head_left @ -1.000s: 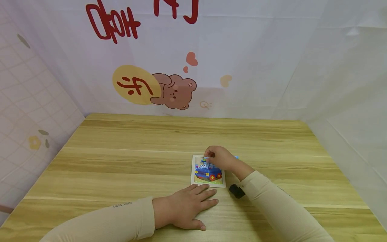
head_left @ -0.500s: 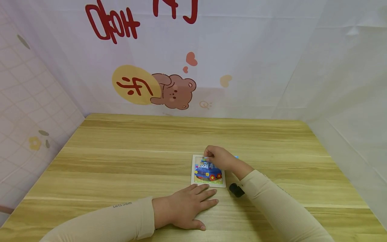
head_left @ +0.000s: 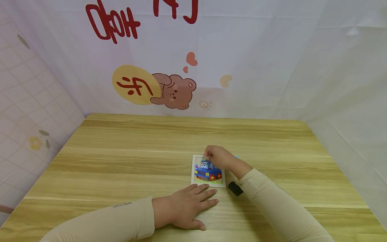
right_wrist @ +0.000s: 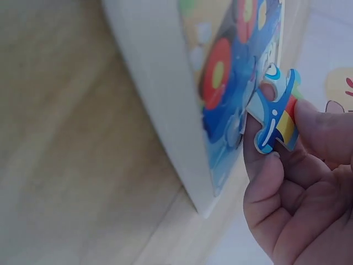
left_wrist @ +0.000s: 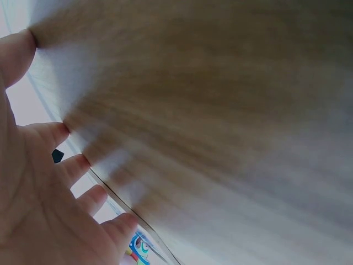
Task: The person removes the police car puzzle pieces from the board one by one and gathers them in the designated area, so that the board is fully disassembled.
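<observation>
A small jigsaw puzzle [head_left: 208,175] with a blue cartoon car lies in a pale frame [head_left: 192,171] on the table. My right hand [head_left: 222,158] is over its far side and pinches a puzzle piece [right_wrist: 274,113] between thumb and fingers. In the right wrist view this piece is blue with red and yellow patches and stands tilted at the puzzle's surface; I cannot tell whether it is seated. Palm down and fingers spread, my left hand [head_left: 188,206] rests on the table, fingertips at the frame's near edge. My right hand hides the puzzle's far right corner.
A light blue bit [head_left: 237,156] shows just past my right wrist, mostly hidden. Under the right cuff is a black object [head_left: 235,189]. The wooden table [head_left: 121,161] reaches back to a white printed backdrop [head_left: 257,60], with pale sheets on both sides.
My right hand and wrist have shifted very slightly, still pinching the puzzle piece at the same spot. My left hand has stayed where it was.
</observation>
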The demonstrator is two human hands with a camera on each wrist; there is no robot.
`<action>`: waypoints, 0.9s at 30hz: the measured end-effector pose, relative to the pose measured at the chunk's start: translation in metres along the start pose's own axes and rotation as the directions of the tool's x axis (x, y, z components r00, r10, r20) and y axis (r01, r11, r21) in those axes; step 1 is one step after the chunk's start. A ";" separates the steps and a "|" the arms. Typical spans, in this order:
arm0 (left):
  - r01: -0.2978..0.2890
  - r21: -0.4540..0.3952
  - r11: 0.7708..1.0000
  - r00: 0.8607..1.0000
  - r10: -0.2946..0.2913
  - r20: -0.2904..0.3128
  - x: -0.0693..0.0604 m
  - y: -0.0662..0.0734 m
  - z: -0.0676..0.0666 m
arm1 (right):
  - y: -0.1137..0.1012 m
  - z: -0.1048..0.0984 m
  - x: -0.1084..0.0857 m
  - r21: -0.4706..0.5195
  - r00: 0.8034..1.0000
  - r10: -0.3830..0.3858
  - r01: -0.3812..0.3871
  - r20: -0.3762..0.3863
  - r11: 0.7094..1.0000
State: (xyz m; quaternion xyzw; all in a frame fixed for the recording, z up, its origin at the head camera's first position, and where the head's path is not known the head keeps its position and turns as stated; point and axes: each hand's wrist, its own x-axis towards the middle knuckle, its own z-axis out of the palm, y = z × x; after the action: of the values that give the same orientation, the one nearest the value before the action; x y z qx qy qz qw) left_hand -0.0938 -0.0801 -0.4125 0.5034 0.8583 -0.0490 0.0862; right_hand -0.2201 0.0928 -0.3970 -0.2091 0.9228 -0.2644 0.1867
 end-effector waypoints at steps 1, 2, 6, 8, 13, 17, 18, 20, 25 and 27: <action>0.000 0.001 1.000 1.000 0.000 0.000 0.000 0.000 0.000 | -0.001 0.000 0.000 -0.001 1.000 0.002 -0.002 0.001 1.000; 0.000 0.003 1.000 1.000 0.000 -0.001 0.000 0.000 0.000 | -0.001 -0.001 0.000 0.000 1.000 0.002 -0.002 0.003 1.000; -0.002 -0.001 1.000 1.000 0.002 0.003 0.000 0.000 -0.001 | -0.004 -0.003 -0.002 0.003 1.000 -0.004 0.004 0.010 1.000; -0.002 -0.005 1.000 1.000 0.003 0.007 0.001 0.000 -0.001 | -0.004 -0.005 -0.004 0.011 1.000 -0.004 0.004 0.005 1.000; -0.001 -0.017 1.000 1.000 0.002 0.021 0.001 0.000 -0.002 | -0.002 -0.013 -0.007 0.058 0.999 -0.012 0.014 -0.031 0.998; 0.000 -0.022 1.000 1.000 0.001 0.028 0.001 0.000 -0.002 | 0.003 -0.021 -0.009 0.101 0.997 -0.048 0.053 -0.053 0.993; 0.000 -0.023 1.000 1.000 0.001 0.027 0.001 0.000 -0.002 | 0.005 -0.023 -0.010 0.111 0.997 -0.058 0.064 -0.055 0.992; 0.000 -0.014 1.000 1.000 0.000 0.019 0.001 0.000 -0.002 | 0.008 -0.026 -0.010 0.132 0.996 -0.071 0.079 -0.061 0.988; 0.002 -0.002 1.000 1.000 -0.002 0.002 0.001 0.000 -0.001 | 0.017 -0.034 -0.013 0.161 0.994 -0.081 0.093 -0.077 0.983; 0.004 -0.003 1.000 1.000 -0.004 0.004 0.000 0.000 -0.001 | 0.022 -0.037 -0.015 0.171 0.994 -0.066 0.080 -0.083 0.982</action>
State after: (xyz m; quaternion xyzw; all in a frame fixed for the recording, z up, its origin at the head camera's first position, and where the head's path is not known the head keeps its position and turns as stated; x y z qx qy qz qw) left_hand -0.0941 -0.0795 -0.4118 0.5015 0.8593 -0.0487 0.0885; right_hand -0.2309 0.1319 -0.3765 -0.2153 0.8943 -0.3586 0.1590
